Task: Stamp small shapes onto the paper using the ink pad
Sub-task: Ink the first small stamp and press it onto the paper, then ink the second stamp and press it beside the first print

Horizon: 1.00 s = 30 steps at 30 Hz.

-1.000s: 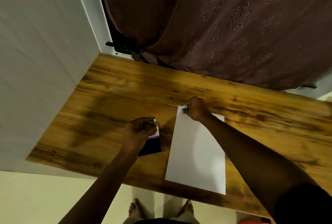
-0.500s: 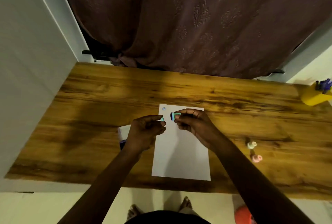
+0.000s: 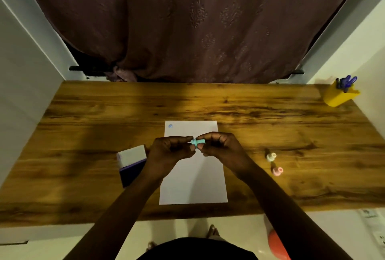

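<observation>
A white sheet of paper [image 3: 193, 182] lies on the wooden table [image 3: 208, 103], with one small blue stamped mark [image 3: 170, 126] near its far left corner. Above the paper both hands meet on a small teal stamp [image 3: 198, 142]. My left hand [image 3: 170, 151] pinches its left end, which looks like a cap, and my right hand [image 3: 220, 145] pinches its right end. The ink pad [image 3: 132, 164], open with a white lid raised, sits just left of my left wrist.
Two more small stamps lie right of the paper, a cream one [image 3: 271, 156] and a pink one [image 3: 277, 170]. A yellow pen holder [image 3: 339, 96] stands at the far right corner. A dark curtain [image 3: 187, 19] hangs behind the table.
My right hand has lifted the stamp off the paper's far corner, leaving a blue mark. Both hands came together over the paper. The view swung to the right.
</observation>
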Available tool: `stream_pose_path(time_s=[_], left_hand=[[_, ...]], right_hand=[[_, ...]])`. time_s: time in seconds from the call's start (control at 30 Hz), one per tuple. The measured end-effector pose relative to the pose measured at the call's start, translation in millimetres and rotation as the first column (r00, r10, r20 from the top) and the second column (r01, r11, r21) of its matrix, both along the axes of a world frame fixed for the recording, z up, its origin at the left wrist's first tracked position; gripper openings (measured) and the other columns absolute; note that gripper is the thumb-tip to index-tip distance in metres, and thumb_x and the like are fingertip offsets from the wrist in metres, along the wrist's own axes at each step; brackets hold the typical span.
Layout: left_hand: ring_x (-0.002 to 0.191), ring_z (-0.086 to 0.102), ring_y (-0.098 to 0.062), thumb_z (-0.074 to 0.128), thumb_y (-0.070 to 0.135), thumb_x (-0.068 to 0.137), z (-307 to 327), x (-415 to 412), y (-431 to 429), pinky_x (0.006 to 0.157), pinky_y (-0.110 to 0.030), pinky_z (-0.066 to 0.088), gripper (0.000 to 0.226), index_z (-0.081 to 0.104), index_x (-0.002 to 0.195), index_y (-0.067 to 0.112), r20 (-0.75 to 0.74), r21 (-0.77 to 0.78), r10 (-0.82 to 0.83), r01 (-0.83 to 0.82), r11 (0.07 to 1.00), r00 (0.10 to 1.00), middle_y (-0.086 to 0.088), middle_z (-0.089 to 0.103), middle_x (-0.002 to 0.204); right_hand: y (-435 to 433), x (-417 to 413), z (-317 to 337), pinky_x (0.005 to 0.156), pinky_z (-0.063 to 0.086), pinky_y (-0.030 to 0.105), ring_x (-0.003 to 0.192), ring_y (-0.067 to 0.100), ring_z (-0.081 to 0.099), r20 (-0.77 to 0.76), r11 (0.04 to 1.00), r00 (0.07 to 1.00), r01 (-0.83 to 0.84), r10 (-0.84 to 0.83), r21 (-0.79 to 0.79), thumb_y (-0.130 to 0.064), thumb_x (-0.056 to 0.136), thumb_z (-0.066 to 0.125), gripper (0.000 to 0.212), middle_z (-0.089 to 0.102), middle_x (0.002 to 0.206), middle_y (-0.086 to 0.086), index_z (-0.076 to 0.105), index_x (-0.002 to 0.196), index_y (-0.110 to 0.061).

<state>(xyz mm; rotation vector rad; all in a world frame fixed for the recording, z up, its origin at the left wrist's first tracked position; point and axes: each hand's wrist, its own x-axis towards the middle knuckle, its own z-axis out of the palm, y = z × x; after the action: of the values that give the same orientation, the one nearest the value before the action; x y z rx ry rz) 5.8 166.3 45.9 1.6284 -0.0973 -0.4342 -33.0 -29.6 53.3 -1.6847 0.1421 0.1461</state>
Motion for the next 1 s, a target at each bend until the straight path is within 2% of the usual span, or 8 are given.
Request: stream_pose_path(time_s=[0.13, 0.33, 0.5, 0.57, 0.63, 0.77, 0.87, 1.0], left_hand=[[0.099, 0.079, -0.019, 0.084, 0.006, 0.081, 0, -7, -7, 0.094, -0.042, 0.062, 0.032, 0.081, 0.102, 0.03, 0.042, 0.028, -0.016, 0.014, 0.999, 0.999, 0.002, 0.083, 0.104], [0.101, 0.078, -0.018, 0.086, 0.009, 0.08, -9, -17, -19, 0.095, -0.041, 0.061, 0.03, 0.083, 0.107, 0.021, 0.048, 0.044, -0.017, 0.015, 0.999, 0.999, 0.004, 0.083, 0.105], [0.097, 0.077, -0.003, 0.088, 0.008, 0.077, -17, -20, -38, 0.082, -0.016, 0.06, 0.038, 0.079, 0.102, 0.036, 0.074, 0.053, -0.059, 0.055, 0.997, 0.996, 0.019, 0.082, 0.098], [0.098, 0.077, -0.002, 0.089, 0.008, 0.076, -22, -20, -47, 0.08, -0.014, 0.059, 0.043, 0.077, 0.106, 0.037, 0.048, 0.051, -0.071, 0.069, 0.996, 0.996, 0.018, 0.082, 0.098], [0.1, 0.077, -0.004, 0.089, 0.012, 0.076, -29, -21, -55, 0.084, -0.019, 0.059, 0.043, 0.078, 0.113, 0.032, 0.026, 0.067, -0.061, 0.059, 0.996, 0.998, 0.012, 0.082, 0.104], [0.098, 0.075, 0.0, 0.089, 0.02, 0.078, -40, -23, -66, 0.087, -0.019, 0.057, 0.031, 0.08, 0.105, 0.034, 0.035, 0.131, -0.04, 0.035, 0.991, 0.999, 0.017, 0.082, 0.101], [0.098, 0.075, 0.0, 0.087, 0.021, 0.081, -46, -27, -74, 0.089, -0.021, 0.056, 0.023, 0.081, 0.098, 0.035, 0.026, 0.15, -0.039, 0.034, 0.988, 0.999, 0.019, 0.081, 0.098], [0.098, 0.075, -0.001, 0.085, 0.019, 0.082, -48, -30, -81, 0.089, -0.02, 0.056, 0.021, 0.081, 0.096, 0.034, 0.015, 0.146, -0.044, 0.041, 0.988, 0.999, 0.017, 0.081, 0.098]], right_hand=[[-10, -6, -1, 0.077, 0.061, 0.027, 0.092, 0.018, 0.072, -0.035, 1.0, 0.999, -0.024, 0.024, -0.013, -0.014, 0.093, 0.071, 0.022, 0.078, 0.102, 0.007, 0.076, 0.114, -0.009], [-19, -17, -6, 0.066, 0.057, 0.02, 0.068, 0.007, 0.07, -0.104, 0.994, 0.994, 0.012, -0.023, -0.106, -0.03, 0.095, 0.069, 0.026, 0.078, 0.087, 0.01, 0.078, 0.103, -0.007], [-36, -27, -10, 0.068, 0.058, 0.019, 0.073, 0.006, 0.072, -0.118, 0.988, 0.992, 0.029, -0.048, -0.155, -0.035, 0.093, 0.071, 0.022, 0.078, 0.088, 0.003, 0.078, 0.102, -0.016], [-49, -29, -12, 0.071, 0.06, 0.021, 0.081, 0.007, 0.073, -0.095, 0.975, 0.994, 0.03, -0.052, -0.221, -0.032, 0.09, 0.074, 0.018, 0.078, 0.091, -0.001, 0.078, 0.102, -0.019], [-67, -32, -18, 0.079, 0.059, 0.025, 0.087, 0.009, 0.072, -0.036, 0.916, 0.998, 0.033, -0.052, -0.4, -0.03, 0.087, 0.078, 0.02, 0.078, 0.095, -0.004, 0.077, 0.103, -0.018], [-102, -40, -35, 0.09, 0.055, 0.039, 0.092, 0.015, 0.071, 0.0, 0.655, 1.0, 0.017, -0.026, -0.755, -0.03, 0.087, 0.075, 0.02, 0.077, 0.101, -0.002, 0.074, 0.103, -0.019], [-118, -45, -53, 0.098, 0.048, 0.041, 0.107, 0.022, 0.066, -0.106, 0.477, 0.994, -0.112, 0.039, -0.872, -0.031, 0.093, 0.066, 0.026, 0.071, 0.113, 0.003, 0.069, 0.113, -0.016], [-123, -47, -70, 0.097, 0.049, 0.034, 0.117, 0.026, 0.06, -0.18, 0.458, 0.984, -0.167, 0.014, -0.873, -0.032, 0.094, 0.063, 0.032, 0.064, 0.124, 0.009, 0.065, 0.119, -0.012]])
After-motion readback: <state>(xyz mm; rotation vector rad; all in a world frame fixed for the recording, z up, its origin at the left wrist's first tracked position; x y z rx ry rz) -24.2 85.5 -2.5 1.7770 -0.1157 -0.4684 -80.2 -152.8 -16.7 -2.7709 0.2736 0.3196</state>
